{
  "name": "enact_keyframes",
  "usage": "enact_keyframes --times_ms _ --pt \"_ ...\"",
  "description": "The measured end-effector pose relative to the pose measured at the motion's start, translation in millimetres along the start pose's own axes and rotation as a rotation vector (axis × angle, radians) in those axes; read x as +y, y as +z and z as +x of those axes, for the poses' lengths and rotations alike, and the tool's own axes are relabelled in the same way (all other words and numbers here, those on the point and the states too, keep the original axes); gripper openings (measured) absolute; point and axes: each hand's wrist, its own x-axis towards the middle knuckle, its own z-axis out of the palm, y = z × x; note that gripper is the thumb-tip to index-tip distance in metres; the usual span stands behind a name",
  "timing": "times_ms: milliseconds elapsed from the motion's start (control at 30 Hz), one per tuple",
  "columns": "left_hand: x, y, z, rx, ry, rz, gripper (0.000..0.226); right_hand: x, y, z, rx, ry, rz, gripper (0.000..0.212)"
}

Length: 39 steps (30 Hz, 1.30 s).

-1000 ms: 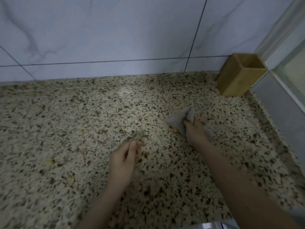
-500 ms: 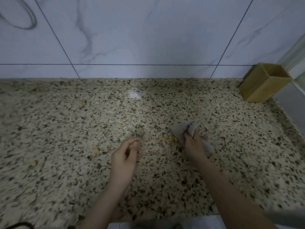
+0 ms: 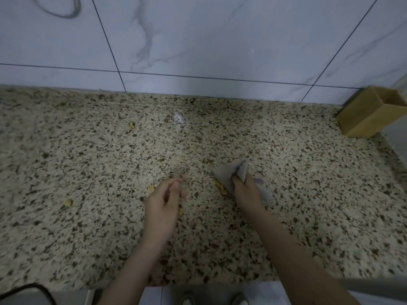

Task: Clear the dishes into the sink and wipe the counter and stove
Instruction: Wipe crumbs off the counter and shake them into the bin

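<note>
The right hand (image 3: 246,190) has its fingers (image 3: 236,180) closed on a crumpled grey cloth (image 3: 229,175), pressed flat on the speckled bench (image 3: 88,172) right of its middle. The left hand (image 3: 163,203) hangs just beside it, fingers loosely curled, holding nothing. Yellow crumbs (image 3: 221,188) lie against the cloth's left edge. A wooden box (image 3: 370,115) stands in the far right corner against the tiled wall (image 3: 198,40).
</note>
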Motion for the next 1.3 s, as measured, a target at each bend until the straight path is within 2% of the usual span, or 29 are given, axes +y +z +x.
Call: enact_keyframes --times_ms 67,200,267,333,433,533,667,867,967,1033,1133,1233,1300 --pt "0.5 -0.3 -0.2 -0.018 -0.003 -0.006 0.021 -3.4 4.2 -4.9 -0.031 -0.002 -0.004 0.049" --pt "12.0 5.9 -1.1 -0.036 0.019 -0.014 0.021 -7.2 4.7 -5.3 -0.079 0.116 0.133 0.047" --pt "18.9 10.1 -1.9 -0.056 0.033 0.008 0.022 -8.6 -3.0 -4.0 -0.022 0.157 0.245 0.04" --pt "25.9 15.6 -2.3 -0.08 0.032 0.016 0.02 -8.8 -18.0 -7.1 0.086 0.122 0.398 0.026" --pt "35.9 28.1 -0.8 -0.097 0.039 0.026 0.02 -2.5 -45.9 -8.6 0.181 0.113 0.585 0.024" --pt "48.5 50.0 -0.9 -0.107 0.069 0.018 0.02 -0.6 -75.1 -10.0 0.135 0.212 0.859 0.03" --pt "66.2 86.8 -4.9 -0.158 0.1 0.046 0.021 5.0 -125.7 -7.4 0.237 0.264 0.939 0.027" --pt "87.1 162.9 -16.2 -0.267 0.09 0.047 0.024 22.5 -229.8 -6.1 0.388 0.225 1.012 0.022" --pt "92.7 192.7 -24.1 -0.321 0.11 0.058 0.023 34.5 -279.5 -9.1 0.477 0.202 0.981 0.029" --pt "95.8 208.8 -28.0 -0.343 0.128 0.083 0.023 44.9 -309.7 -10.8 0.564 0.159 0.918 0.025" --pt "97.3 235.7 -31.7 -0.358 0.12 0.104 0.023 62.9 -346.5 -13.6 0.708 0.126 0.65 0.029" --pt "96.4 262.1 -36.7 -0.392 0.104 0.094 0.022 74.9 -358.5 -20.4 0.691 0.071 0.3 0.023" --pt "96.5 276.3 -41.6 -0.42 0.106 0.082 0.023 88.4 -356.7 -22.2 0.581 0.072 0.158 0.023"
